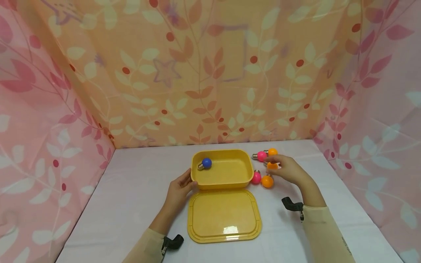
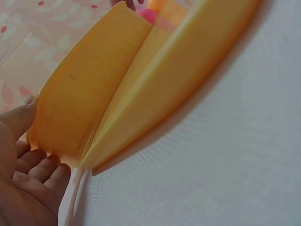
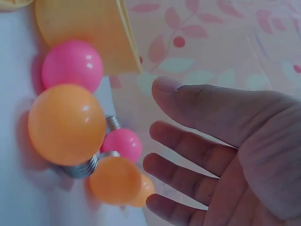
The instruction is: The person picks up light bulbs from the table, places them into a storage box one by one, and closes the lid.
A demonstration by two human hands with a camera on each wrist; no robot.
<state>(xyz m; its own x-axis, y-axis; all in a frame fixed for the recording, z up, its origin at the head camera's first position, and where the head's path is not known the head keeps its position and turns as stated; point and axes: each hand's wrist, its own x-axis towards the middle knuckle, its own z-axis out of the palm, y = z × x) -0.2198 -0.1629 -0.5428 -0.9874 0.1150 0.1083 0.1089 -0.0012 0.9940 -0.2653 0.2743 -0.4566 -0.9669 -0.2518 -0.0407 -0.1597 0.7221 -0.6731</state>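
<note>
Inside the yellow plastic box (image 1: 223,184) lies a blue bulb-shaped piece (image 1: 206,163) with a silver screw base. The left hand (image 1: 179,188) holds the box by its near left corner, thumb at the rim and fingers curled against the side. Above an orange bulb (image 1: 272,166) to the right of the box hovers the right hand (image 1: 287,170). In the right wrist view its thumb and fingers (image 3: 188,146) are spread apart with nothing between them. Around it lie a pink bulb (image 1: 261,156), another orange bulb (image 1: 273,152), a nearer pink bulb (image 1: 256,178) and a nearer orange bulb (image 1: 267,181).
A flat yellow lid (image 1: 224,215) lies in front of the box, against its near side. The white-covered table (image 1: 138,182) is bordered by a patterned curtain (image 1: 197,84) at the back and pink patterned cloth on both sides.
</note>
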